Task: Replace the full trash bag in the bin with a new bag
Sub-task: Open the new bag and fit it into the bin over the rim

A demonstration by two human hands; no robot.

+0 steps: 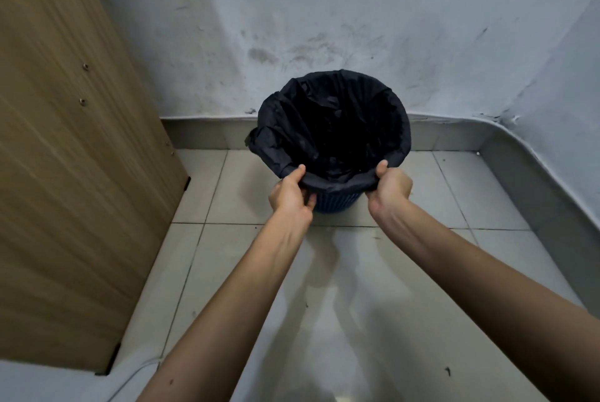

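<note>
Two bare forearms reaching forward over a pale tiled floor [324, 288]. Left hand [292, 195] pinching the near edge of the black trash bag [292, 128], thumb on top, fingers curled beneath. Right hand [389, 187] gripping the same folded edge just alongside, hands apart with the near rim between them. Bag draped over the rim of a dark blue ribbed bin [337, 203], standing on the floor against a scuffed white wall [324, 28]. Wooden panel [65, 141] at left.
</note>
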